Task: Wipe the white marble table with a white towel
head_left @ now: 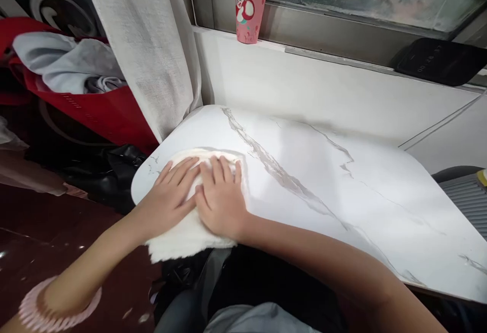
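A cream-white cloth (190,239) lies flat on the left end of a white marble-patterned table (304,171), its ragged near edge hanging over the table's front. My left hand (171,196) presses flat on the cloth with its fingers stretched out. Beside it, my right hand (222,196) also lies flat on the cloth, fingers spread, its thumb side touching or nearly touching the left hand. Neither hand is wrapped around anything. Part of the cloth is hidden under both palms.
A pink patterned cup (251,11) stands on the window sill, with a dark digital clock (437,62) farther right. At the left hang a pale curtain (148,44) and a red bag (95,112) holding light clothes. A grey ribbed object (466,198) sits beyond the table's right end.
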`<state>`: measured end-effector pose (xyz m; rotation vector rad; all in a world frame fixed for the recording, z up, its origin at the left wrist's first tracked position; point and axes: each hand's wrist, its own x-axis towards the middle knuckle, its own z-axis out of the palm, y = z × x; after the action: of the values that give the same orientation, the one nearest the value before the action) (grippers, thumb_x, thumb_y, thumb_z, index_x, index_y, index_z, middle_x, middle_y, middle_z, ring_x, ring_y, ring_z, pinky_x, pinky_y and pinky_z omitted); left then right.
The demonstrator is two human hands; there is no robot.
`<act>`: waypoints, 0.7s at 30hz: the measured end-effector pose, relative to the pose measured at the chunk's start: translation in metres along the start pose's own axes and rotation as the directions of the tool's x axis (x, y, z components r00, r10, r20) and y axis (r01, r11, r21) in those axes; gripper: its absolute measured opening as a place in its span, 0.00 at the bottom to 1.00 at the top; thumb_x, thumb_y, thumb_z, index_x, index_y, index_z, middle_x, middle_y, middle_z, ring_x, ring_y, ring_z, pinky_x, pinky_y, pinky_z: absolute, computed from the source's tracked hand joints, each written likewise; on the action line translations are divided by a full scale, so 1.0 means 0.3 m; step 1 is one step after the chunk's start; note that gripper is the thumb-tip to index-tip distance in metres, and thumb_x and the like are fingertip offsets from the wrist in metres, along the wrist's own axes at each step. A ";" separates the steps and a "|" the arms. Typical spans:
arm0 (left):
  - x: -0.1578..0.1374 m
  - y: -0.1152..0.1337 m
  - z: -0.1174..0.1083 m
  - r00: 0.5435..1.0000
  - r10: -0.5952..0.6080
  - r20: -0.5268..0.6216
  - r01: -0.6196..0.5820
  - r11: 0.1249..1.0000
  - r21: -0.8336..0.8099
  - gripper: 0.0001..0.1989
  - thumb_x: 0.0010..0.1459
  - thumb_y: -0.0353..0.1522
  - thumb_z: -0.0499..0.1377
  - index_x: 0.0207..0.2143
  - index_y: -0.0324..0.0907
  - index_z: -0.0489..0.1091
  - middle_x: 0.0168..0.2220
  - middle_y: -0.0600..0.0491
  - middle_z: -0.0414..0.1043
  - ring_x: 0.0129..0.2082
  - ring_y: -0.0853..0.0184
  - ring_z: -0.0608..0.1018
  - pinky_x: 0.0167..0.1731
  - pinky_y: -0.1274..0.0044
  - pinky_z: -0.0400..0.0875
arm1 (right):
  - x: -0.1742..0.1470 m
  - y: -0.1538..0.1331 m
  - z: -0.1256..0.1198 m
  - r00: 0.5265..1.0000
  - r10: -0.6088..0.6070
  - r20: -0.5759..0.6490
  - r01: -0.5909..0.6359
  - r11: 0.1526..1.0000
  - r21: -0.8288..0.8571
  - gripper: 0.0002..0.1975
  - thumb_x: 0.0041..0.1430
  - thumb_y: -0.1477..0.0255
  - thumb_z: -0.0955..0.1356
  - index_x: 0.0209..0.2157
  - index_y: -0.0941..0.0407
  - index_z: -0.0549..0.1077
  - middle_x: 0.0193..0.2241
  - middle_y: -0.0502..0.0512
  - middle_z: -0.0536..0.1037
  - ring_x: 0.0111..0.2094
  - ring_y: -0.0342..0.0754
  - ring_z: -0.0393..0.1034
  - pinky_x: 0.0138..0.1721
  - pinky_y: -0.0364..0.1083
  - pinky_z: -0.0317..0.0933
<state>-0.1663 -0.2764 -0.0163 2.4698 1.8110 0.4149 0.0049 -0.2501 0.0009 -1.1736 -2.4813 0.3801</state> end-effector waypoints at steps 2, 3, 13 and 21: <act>-0.044 -0.056 -0.021 0.999 -0.029 0.015 0.029 0.999 -0.014 0.30 0.65 0.45 0.41 0.66 0.45 0.50 0.66 0.46 0.55 0.66 0.55 0.58 0.66 0.59 0.45 | 0.021 -0.049 0.020 0.999 -0.038 0.008 0.038 0.999 0.019 0.27 0.70 0.67 0.53 0.66 0.64 0.55 0.67 0.67 0.53 0.69 0.60 0.40 0.67 0.66 0.29; -0.051 -0.087 -0.031 0.999 -0.042 0.022 0.042 0.999 -0.022 0.30 0.65 0.46 0.41 0.66 0.46 0.49 0.66 0.47 0.56 0.66 0.55 0.58 0.66 0.58 0.45 | 0.041 -0.067 0.031 0.999 -0.049 0.010 0.049 0.998 0.025 0.27 0.70 0.67 0.53 0.66 0.65 0.55 0.67 0.68 0.54 0.69 0.61 0.41 0.67 0.66 0.30; 0.282 -0.312 -0.059 0.988 -0.058 0.142 0.071 0.994 -0.085 0.35 0.61 0.50 0.43 0.64 0.39 0.53 0.66 0.43 0.55 0.67 0.53 0.55 0.66 0.57 0.45 | 0.357 0.019 0.098 0.991 0.070 -0.118 -0.065 0.997 0.044 0.26 0.69 0.69 0.54 0.63 0.65 0.59 0.65 0.66 0.59 0.67 0.61 0.46 0.66 0.66 0.36; 0.586 -0.402 0.008 0.996 0.010 0.084 0.000 0.993 -0.118 0.33 0.59 0.48 0.45 0.63 0.43 0.56 0.66 0.45 0.56 0.66 0.54 0.56 0.66 0.59 0.45 | 0.556 0.185 0.096 0.956 0.186 -0.225 -0.178 0.983 0.053 0.23 0.68 0.71 0.54 0.60 0.61 0.65 0.61 0.62 0.66 0.65 0.57 0.49 0.66 0.62 0.36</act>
<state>-0.2290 -0.0727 -0.0102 2.3762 1.6969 0.3998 -0.0673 -0.0877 -0.0112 -1.3560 -2.1705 0.3122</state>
